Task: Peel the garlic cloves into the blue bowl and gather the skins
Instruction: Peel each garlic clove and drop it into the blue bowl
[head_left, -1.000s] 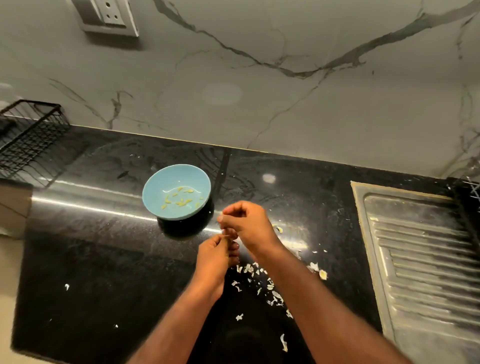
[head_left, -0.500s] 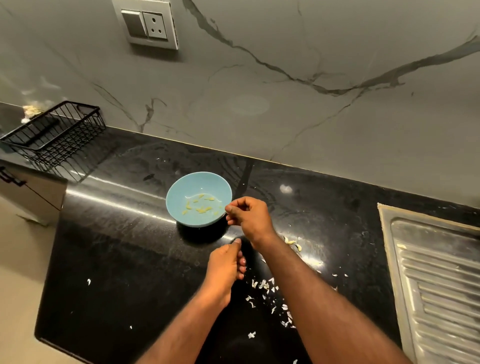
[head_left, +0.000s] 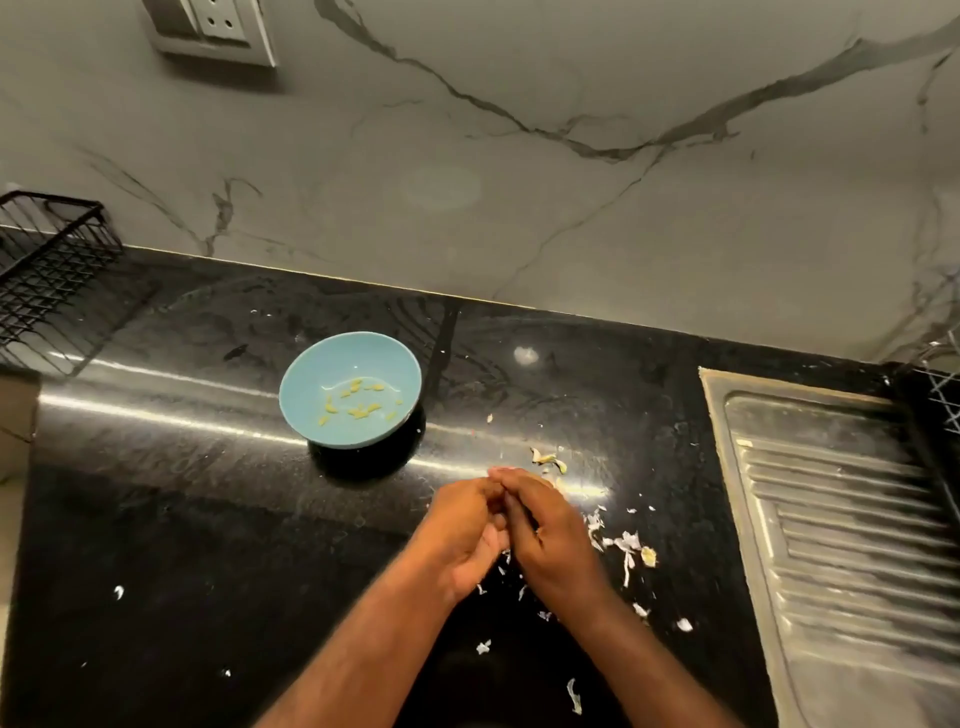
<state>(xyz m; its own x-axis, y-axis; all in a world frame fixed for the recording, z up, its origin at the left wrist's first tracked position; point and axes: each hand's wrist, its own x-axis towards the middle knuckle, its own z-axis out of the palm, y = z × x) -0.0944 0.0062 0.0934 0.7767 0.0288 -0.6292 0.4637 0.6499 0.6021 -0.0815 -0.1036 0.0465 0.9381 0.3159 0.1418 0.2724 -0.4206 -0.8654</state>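
The left hand (head_left: 465, 525) and the right hand (head_left: 553, 543) meet low over the black table (head_left: 156, 519), their curled fingertips pressed together at the far end. Whatever they may be pinching between them is hidden by the fingers, so I cannot tell whether either hand holds a clove.

Pale skins (head_left: 623, 543) lie scattered on the table under and to the right of the hands, with more flakes trailing back along the right forearm. Just beyond the fingertips sits a small yellowish clump of garlic scraps (head_left: 548, 460).

The blue bowl (head_left: 311, 384) stands upright on the table, further from the person and to the left of the hands, clear of them. A few small yellow peeled cloves (head_left: 358, 402) lie at its bottom.

A steel drainboard (head_left: 852, 519) is set into the table at the right. A black wire basket (head_left: 47, 270) stands at the far left edge. Behind rises a veined marble wall (head_left: 519, 208) with a wall socket (head_left: 218, 26) at the top left.
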